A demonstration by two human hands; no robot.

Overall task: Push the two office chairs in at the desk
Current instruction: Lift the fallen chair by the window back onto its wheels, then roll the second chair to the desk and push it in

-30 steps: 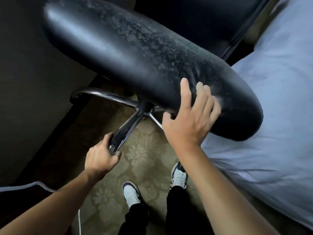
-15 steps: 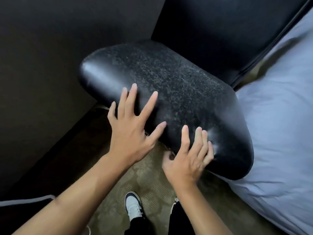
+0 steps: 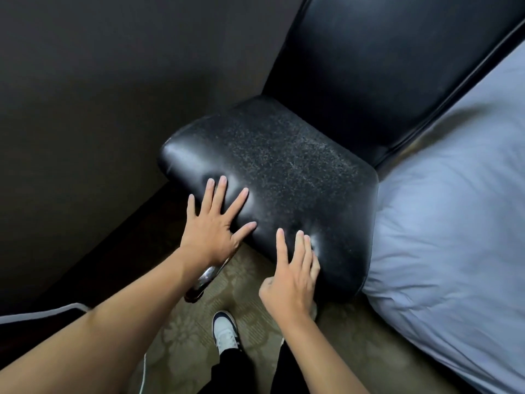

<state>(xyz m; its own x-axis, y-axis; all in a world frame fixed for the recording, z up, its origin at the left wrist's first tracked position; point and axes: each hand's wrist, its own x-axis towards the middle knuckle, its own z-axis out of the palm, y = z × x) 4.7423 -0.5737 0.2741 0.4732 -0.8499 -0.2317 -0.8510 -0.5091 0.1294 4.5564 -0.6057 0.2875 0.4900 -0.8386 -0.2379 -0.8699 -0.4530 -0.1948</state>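
Observation:
A black leather office chair (image 3: 284, 163) stands upright in front of me, its worn speckled seat facing up and its tall backrest (image 3: 383, 66) rising at the upper right. My left hand (image 3: 216, 226) lies flat with fingers spread on the seat's front left edge. My right hand (image 3: 292, 277) rests open against the front right edge, fingers pointing up onto the seat. One chrome leg (image 3: 208, 275) of the chair's base shows under my left wrist. No second chair or desk top is visible.
A dark panel or wall (image 3: 85, 109) fills the left side. A bed with a pale blue cover (image 3: 454, 223) presses against the chair's right side. Patterned carpet (image 3: 176, 336) and my shoes (image 3: 225, 329) are below; a white cable (image 3: 42, 311) runs at the lower left.
The chair went from tipped over, base exposed, to upright. My left hand let go of the chrome leg and moved onto the seat's front edge. My right hand stayed on the seat.

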